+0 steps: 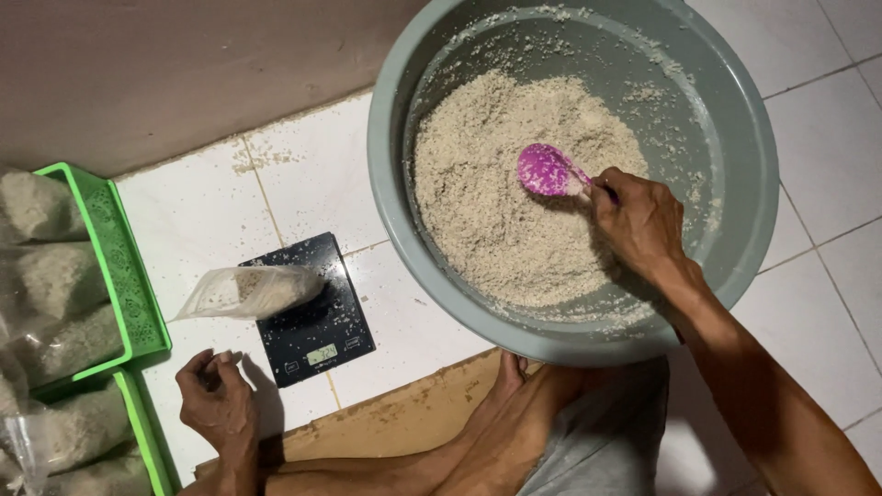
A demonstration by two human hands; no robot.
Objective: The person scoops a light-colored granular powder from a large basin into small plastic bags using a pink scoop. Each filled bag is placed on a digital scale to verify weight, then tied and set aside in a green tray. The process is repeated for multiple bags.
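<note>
My right hand (637, 219) reaches into a big grey basin (390, 197) and grips the handle of a pink spoon (545, 170), whose bowl rests on the pale grain (501, 211) piled inside. A clear plastic bag (253, 290), partly filled with the same grain, lies on its side across a small black digital scale (314, 317) on the white tiled floor. My left hand (215, 397) rests on the floor just left of the scale's front corner, fingers loosely curled, holding nothing.
Two green plastic baskets (124, 266) at the left edge hold several filled grain bags (55, 312). A brown wall (165, 73) runs behind them. My foot (510, 386) and leg lie on a piece of cardboard (404, 418) under the basin's near rim.
</note>
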